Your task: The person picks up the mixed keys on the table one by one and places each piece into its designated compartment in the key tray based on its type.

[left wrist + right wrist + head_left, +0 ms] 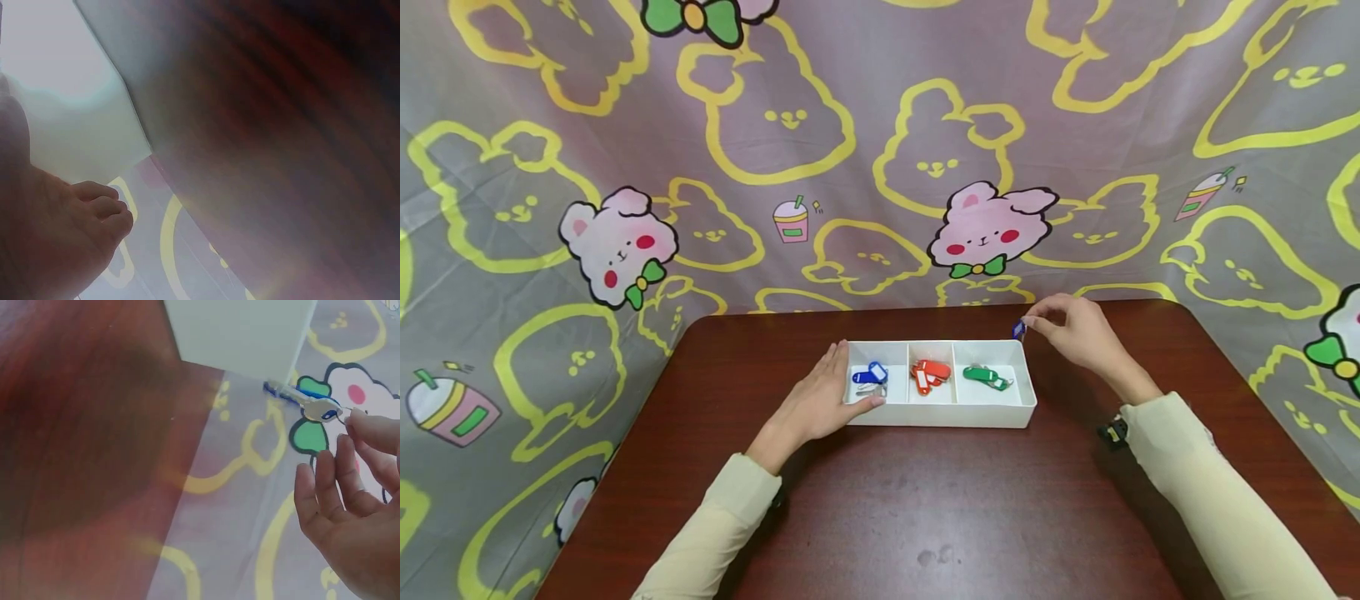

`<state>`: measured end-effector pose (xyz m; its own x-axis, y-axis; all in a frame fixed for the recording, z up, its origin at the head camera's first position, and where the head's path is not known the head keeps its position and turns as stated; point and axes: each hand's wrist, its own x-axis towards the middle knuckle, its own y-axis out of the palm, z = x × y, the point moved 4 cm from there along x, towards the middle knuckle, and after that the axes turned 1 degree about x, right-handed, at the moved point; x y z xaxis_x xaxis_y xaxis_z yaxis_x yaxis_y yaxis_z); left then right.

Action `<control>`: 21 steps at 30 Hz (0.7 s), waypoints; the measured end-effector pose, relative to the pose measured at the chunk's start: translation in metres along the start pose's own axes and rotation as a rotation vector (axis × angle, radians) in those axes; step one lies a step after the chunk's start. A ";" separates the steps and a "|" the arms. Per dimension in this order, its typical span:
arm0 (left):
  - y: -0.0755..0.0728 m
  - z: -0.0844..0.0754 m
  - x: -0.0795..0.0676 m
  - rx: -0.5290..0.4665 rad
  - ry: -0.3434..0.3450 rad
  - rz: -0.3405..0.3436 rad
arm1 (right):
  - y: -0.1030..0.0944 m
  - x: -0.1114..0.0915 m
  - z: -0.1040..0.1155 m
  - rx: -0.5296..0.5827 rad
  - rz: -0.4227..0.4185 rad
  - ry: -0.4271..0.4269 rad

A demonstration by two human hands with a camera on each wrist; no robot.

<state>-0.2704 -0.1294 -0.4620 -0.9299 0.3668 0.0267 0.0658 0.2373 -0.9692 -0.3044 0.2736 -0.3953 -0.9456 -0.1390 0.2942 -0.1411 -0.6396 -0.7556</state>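
A white box (940,416) with three compartments stands on the table. My left hand (815,394) rests on its left end, thumb over the front rim and fingers along the left side. Blue key tags (870,373) with keys lie in the left compartment, red key tags (934,369) in the middle one and green key tags (980,374) in the right one. Beyond the box's back right corner, my right hand (1078,333) pinches the ring of a key with a blue tag (1018,329). In the right wrist view the key (312,406) hangs out from thumb and fingertip.
The dark wooden table (925,508) reaches back to a patterned curtain (865,150), which hangs behind it and along both sides. A dark band (1116,431) sits at the right sleeve's cuff.
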 end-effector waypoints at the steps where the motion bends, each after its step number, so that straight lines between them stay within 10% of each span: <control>1: 0.000 0.000 0.000 -0.001 0.000 0.001 | -0.001 0.000 0.002 0.000 -0.008 -0.007; 21: 0.001 0.000 0.000 -0.016 -0.004 0.010 | 0.000 -0.004 0.027 0.158 0.005 -0.021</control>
<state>-0.2699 -0.1292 -0.4628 -0.9306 0.3657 0.0159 0.0809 0.2477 -0.9655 -0.2928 0.2541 -0.3804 -0.9397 -0.1570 0.3038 -0.0869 -0.7496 -0.6561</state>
